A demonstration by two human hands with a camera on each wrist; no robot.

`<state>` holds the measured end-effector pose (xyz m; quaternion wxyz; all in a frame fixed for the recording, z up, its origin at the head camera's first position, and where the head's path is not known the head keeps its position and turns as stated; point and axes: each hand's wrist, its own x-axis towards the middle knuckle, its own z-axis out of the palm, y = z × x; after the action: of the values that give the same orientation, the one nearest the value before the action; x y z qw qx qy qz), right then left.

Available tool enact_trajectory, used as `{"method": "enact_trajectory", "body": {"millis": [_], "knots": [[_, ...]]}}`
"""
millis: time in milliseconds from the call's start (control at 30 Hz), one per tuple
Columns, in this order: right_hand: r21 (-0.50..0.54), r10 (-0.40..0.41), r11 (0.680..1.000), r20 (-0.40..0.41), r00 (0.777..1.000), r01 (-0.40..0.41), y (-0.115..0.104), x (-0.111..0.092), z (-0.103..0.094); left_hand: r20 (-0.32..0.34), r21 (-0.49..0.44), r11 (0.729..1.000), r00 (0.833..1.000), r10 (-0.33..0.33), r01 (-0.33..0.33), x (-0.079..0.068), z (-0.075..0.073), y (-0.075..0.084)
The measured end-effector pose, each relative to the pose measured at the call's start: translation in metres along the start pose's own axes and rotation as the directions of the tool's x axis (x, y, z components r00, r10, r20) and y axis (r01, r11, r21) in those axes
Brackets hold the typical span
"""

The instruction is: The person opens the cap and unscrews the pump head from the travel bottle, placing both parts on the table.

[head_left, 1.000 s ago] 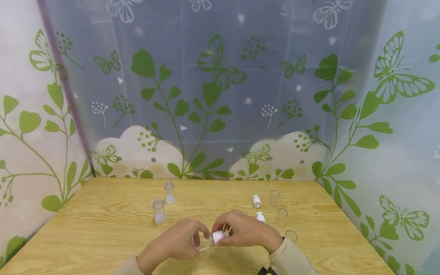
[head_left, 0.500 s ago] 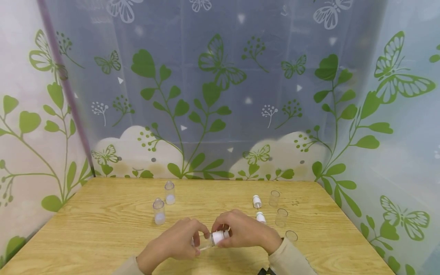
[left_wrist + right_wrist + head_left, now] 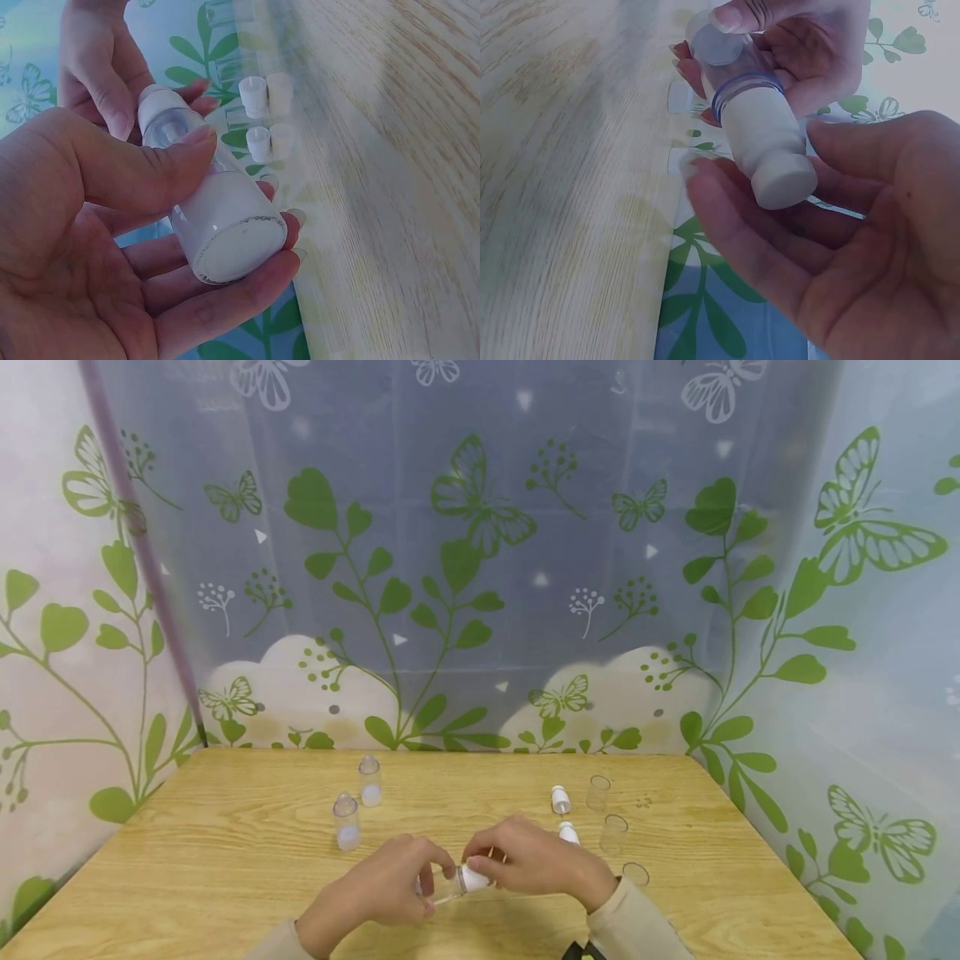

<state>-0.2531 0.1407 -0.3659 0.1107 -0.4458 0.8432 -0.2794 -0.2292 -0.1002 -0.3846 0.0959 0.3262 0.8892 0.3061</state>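
My left hand (image 3: 397,881) grips a clear pump bottle (image 3: 225,217) with a white bottom, thumb on one side and fingers on the other. The bottle lies tilted above the table, its white pump head (image 3: 769,142) toward my right hand (image 3: 528,860). In the right wrist view, that hand's fingers curve loosely around the pump head. The index fingertip stands apart from it, and the thumb tip is close beside the collar. Whether the fingers behind touch it is hidden.
Two clear bottles (image 3: 347,822) with domed tops stand upright at the left of the wooden table (image 3: 210,860). Toward the right are two white pump heads (image 3: 560,799) and several clear cylindrical caps (image 3: 613,835). Patterned sheets (image 3: 480,610) border the back and sides.
My right hand has loosened around the pump head, and its thumb has moved up over the white part. The left hand and bottle stay nearly still.
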Motion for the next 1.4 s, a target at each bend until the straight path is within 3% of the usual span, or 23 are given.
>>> {"method": "enact_trajectory", "body": {"millis": [233, 533, 767, 967, 1200, 1400], "knots": [[0.046, 0.048, 0.998, 0.046, 0.998, -0.050, -0.0032, -0.0009, 0.0025, -0.004, 0.005, 1.000, 1.000, 0.011, -0.011, 0.0000, 0.0004, 0.0000], [-0.038, 0.049, 0.998, 0.009, 0.999, -0.049, -0.0025, 0.0006, 0.0036, -0.020, 0.039, 0.999, 1.000, 0.022, -0.021, -0.0003, 0.0025, -0.0010], [-0.046, 0.083, 0.995, -0.001, 0.997, -0.083, -0.0033, 0.0006, 0.0030, -0.022, 0.036, 0.999, 0.999, 0.036, -0.035, 0.0005, 0.0040, -0.0009], [-0.011, 0.069, 0.998, 0.010, 0.998, -0.069, -0.0024, -0.0010, 0.0017, -0.013, 0.027, 1.000, 1.000, 0.016, -0.016, 0.0001, 0.0031, 0.0006], [-0.008, 0.016, 1.000, 0.027, 1.000, -0.015, 0.0006, -0.0019, 0.0006, -0.011, 0.020, 0.999, 1.000, 0.026, -0.026, -0.0006, 0.0025, 0.0010], [0.032, 0.014, 0.999, 0.050, 0.999, -0.015, 0.0018, -0.0015, 0.0008, -0.014, 0.028, 0.999, 0.999, 0.035, -0.034, -0.0007, 0.0014, 0.0018]]}}
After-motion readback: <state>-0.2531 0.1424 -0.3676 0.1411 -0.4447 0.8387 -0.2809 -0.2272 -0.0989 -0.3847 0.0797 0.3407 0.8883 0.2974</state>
